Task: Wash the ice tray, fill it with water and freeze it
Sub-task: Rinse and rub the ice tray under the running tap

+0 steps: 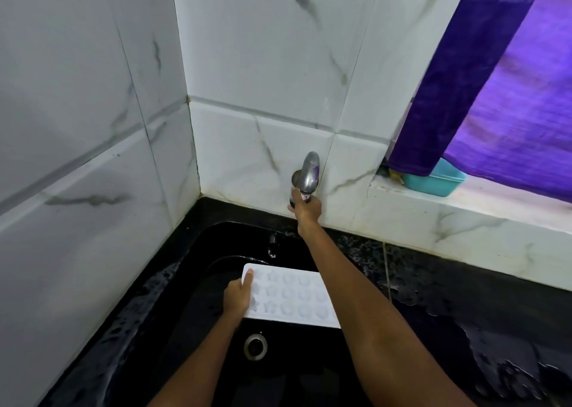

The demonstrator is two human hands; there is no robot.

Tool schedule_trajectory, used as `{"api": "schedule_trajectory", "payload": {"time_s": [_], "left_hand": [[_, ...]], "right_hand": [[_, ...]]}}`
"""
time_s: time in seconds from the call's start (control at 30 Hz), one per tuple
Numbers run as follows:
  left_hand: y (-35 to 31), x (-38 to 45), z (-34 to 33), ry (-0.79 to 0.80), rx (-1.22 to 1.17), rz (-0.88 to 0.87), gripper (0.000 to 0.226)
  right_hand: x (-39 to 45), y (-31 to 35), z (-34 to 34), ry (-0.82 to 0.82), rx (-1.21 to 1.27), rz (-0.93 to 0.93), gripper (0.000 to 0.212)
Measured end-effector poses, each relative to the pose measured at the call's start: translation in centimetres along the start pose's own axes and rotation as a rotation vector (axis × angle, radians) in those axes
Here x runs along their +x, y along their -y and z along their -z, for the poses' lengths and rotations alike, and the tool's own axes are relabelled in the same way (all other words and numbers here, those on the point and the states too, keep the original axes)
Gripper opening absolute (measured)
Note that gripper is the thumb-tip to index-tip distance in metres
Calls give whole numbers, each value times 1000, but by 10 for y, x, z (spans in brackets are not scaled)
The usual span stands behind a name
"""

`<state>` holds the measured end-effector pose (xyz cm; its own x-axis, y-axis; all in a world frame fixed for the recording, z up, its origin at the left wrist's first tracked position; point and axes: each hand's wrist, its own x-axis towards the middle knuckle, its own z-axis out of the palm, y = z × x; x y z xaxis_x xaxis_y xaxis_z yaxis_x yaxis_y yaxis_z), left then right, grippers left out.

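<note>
Your left hand (237, 296) grips the left short edge of the white rectangular plastic ice tray (292, 296), thumb on top, holding it level over the black sink (192, 282). Your right hand (306, 210) is closed around the handle of the grey metal wall tap (309, 171). No stream visible. Tray's long axis runs left to right, nearer you than the spout, so it likely needs sliding toward the wall.

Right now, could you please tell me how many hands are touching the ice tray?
1. The left hand holds the white ice tray by its left edge over the black sink; the right hand is up at the wall tap.
</note>
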<state>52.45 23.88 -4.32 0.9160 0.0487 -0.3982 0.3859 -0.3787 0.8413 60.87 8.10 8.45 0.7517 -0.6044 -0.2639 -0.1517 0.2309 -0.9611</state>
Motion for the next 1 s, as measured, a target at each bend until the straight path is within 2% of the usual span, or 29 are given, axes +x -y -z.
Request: {"api": "schedule_trajectory", "payload": {"time_s": [0.1, 0.23, 0.3, 0.37, 0.5, 0.57, 0.73, 0.87, 0.93, 1.0], "left_hand": [[-1, 3, -4, 21, -4, -6, 56], [-6, 2, -6, 41, -35, -10, 57], [-10, 0, -7, 40, -36, -18, 57], [-18, -5, -7, 29, -49, -36, 57], [-26, -14, -13, 31, -81, -19, 57], [-25, -21, -17, 35, -56, -3, 58], [-41, -36, -21, 32, -104, 15, 56], [-61, -42, -21, 23, -135, 11, 54], [-69, -44, -22, 21, -171, 5, 53], [-75, -45, -24, 23, -185, -16, 54]], "right_hand": [[1, -3, -3, -97, -75, 30, 33], [-1, -4, -6, -145, -164, 78, 34], [-3, -4, -4, -97, -141, 67, 39], [-12, -6, 4, 5, -8, 15, 41], [-43, -27, 32, 194, 103, -276, 32], [-55, -36, 45, 291, 73, -335, 34], [-67, -19, 54, 269, 60, -301, 31], [-76, 0, 56, 334, -109, -237, 27], [-79, -5, 55, 318, -295, -160, 23], [-87, -15, 53, 295, -575, 24, 22]]}}
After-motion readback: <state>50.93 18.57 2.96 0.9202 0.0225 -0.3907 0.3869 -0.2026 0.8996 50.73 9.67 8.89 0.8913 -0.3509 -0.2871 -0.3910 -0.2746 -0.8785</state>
